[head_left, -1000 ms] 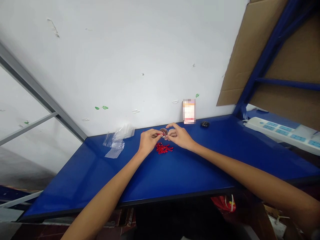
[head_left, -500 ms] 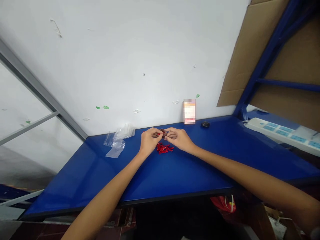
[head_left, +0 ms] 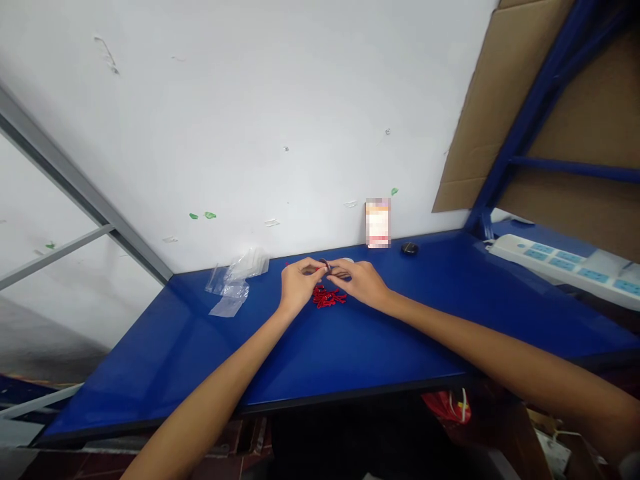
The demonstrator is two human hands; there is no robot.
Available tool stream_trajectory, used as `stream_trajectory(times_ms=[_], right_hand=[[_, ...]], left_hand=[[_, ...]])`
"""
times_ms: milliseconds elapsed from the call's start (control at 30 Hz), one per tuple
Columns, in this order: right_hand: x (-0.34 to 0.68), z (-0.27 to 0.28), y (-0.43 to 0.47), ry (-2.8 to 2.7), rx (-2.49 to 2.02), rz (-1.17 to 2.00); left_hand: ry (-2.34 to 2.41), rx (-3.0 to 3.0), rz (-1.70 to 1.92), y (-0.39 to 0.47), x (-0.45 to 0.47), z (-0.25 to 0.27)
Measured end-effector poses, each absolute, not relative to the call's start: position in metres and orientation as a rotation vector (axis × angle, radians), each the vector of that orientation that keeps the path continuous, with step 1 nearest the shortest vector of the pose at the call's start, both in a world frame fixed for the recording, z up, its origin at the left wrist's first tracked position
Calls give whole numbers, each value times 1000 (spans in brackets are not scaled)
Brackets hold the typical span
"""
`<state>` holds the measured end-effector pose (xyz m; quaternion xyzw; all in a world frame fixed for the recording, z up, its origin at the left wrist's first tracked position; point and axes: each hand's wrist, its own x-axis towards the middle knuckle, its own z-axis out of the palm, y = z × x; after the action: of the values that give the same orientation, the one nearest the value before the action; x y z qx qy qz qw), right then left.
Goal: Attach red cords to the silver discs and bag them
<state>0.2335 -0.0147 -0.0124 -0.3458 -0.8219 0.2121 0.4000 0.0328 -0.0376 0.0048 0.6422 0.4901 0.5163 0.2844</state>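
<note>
Both hands meet fingertip to fingertip over the far middle of the blue table (head_left: 350, 353). The left hand (head_left: 299, 285) has its fingers curled in and pressed together on a small round dark thing (head_left: 325, 265), and the right hand (head_left: 361, 281) pinches the same piece from the other side — thumb and forefinger closed on it. The piece is too small and too covered by fingers to make out more than a dark rim with a pale spot. It is held just above the tabletop, close to the wall.

Right under the hands, on the table, lies a little heap of red pieces (head_left: 329, 297) — thin and short, lying every which way. The heel of the left hand is just beside the heap; whether it touches is not clear.

To the left, well apart from the hands, some clear plastic bags (head_left: 234, 283) lie crumpled against the wall. Behind the right hand a small card (head_left: 378, 223) leans upright on the wall, and a small black object (head_left: 409, 248) sits near it. At the far right a white power strip (head_left: 560, 261) lies beside the blue shelf frame (head_left: 530, 113) backed with cardboard.
</note>
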Motion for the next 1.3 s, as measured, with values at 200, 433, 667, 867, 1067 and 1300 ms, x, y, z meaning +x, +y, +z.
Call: stream_trajectory(times_ms=[200,433,667,867,1067,1300], right_hand=[[234,-14,-15,-2104,-867,427],[233,-16,-18,-2160,-880,250],[232,-13,-18,-2107,-792,331],[231,-9,-18,-1926,-655,582],[232,-4,-15,-1824,-566,827],[231,0,-15,-1676,-576,967]], left_hand=[[1338,1751,1396,-34,31,-1],[1314,1694,1451,-34,31,-3],[1297,1616,1492,-35,35,-5],[1052,1326,1509,-34,36,-1],[998,1311,1440,-29,28,-3],[914,1469,1391,-29,25,0]])
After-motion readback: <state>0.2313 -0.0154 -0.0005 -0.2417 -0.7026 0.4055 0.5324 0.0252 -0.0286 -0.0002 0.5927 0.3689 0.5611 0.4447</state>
